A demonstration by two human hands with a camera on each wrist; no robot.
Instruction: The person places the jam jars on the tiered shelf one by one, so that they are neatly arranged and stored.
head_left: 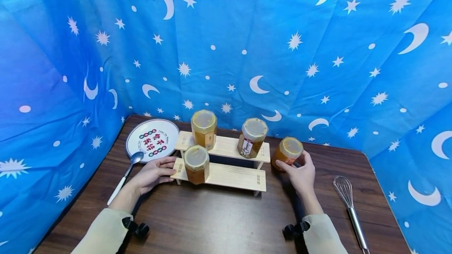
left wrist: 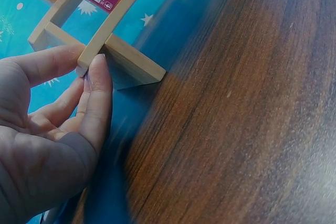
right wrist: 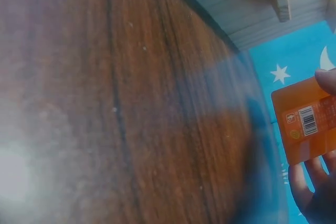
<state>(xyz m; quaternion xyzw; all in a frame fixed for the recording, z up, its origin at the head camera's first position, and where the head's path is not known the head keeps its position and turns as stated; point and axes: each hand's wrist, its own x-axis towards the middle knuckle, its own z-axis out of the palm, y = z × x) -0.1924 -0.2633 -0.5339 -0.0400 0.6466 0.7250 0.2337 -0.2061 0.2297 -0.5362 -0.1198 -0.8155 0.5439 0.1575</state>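
My left hand [head_left: 154,174] pinches the left end of the lower step of a two-step wooden rack [head_left: 233,175], thumb and fingers on the board's edge in the left wrist view. On that step, near the hand, stands a lidded jar [head_left: 197,169] of amber content. Two more jars stand on the upper step, one at the left [head_left: 204,134] and one with a white label [head_left: 249,144] at the right. My right hand [head_left: 303,173] grips a jar with an orange label [right wrist: 310,124] just right of the rack, fingers and thumb around its sides.
A white plate [head_left: 169,132] with red lettering sits at the back left. A spoon [head_left: 121,183] with a white handle leans on its rim. To the right of my right hand lies a wire whisk [head_left: 347,199]. Blue cloth [head_left: 226,50] hangs behind the table.
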